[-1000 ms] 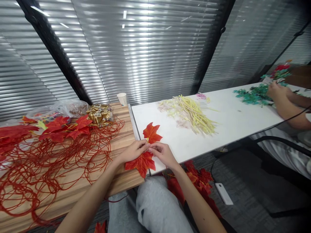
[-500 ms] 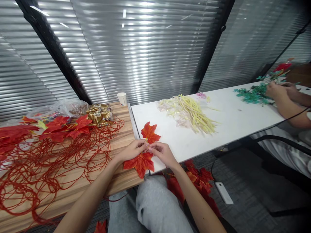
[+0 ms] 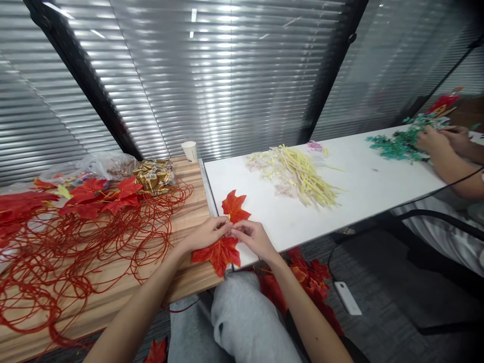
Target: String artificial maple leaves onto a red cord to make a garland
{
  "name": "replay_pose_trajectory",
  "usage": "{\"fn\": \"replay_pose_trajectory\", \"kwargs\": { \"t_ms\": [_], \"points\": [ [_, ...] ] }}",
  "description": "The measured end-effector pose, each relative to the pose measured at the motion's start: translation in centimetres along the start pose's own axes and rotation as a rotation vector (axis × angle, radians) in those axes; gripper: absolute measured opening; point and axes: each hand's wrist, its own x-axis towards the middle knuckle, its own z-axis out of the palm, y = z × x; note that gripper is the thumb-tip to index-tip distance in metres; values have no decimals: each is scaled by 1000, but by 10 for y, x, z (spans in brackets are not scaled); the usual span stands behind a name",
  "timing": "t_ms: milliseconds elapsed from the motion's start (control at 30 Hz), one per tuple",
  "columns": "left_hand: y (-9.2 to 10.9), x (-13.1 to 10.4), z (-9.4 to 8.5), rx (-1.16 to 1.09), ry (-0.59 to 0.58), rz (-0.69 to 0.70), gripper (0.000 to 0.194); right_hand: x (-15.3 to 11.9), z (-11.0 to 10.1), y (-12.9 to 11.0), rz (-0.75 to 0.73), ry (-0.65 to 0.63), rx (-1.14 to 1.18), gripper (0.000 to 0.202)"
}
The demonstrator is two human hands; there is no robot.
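Note:
My left hand (image 3: 210,233) and my right hand (image 3: 252,237) meet at the seam between the two tables, fingertips pinched close together. Between them are the stem ends of two red-orange artificial maple leaves. One maple leaf (image 3: 234,205) lies beyond my fingers on the white table. The other maple leaf (image 3: 221,256) spreads out below my hands, near the table edge. A bit of yellow stem shows by my left fingertips. Exactly what each fingertip grips is too small to make out.
Tangled red cord (image 3: 94,252) covers much of the wooden table (image 3: 189,174), with more red leaves (image 3: 91,194), gold-wrapped packets (image 3: 155,176) and a paper cup (image 3: 189,151). Yellow strips (image 3: 306,176) lie on the white table (image 3: 340,206). At right, another person's hands (image 3: 434,138) handle green foliage (image 3: 397,145).
The far maple leaf has shifted very slightly to the right. My hands stay pinched at nearly the same spot. The other person's hands have moved a little.

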Motion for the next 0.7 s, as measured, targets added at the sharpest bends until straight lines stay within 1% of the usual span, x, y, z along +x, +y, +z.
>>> {"fn": "replay_pose_trajectory", "kwargs": {
  "t_ms": [233, 700],
  "points": [
    [1, 0, 1, 53, 10, -8, 33, 0, 0, 0, -2, 12, -16, 11],
    [0, 1, 3, 112, -16, 0, 32, -1, -1, 1, -9, 15, -71, 11]
  ]
}}
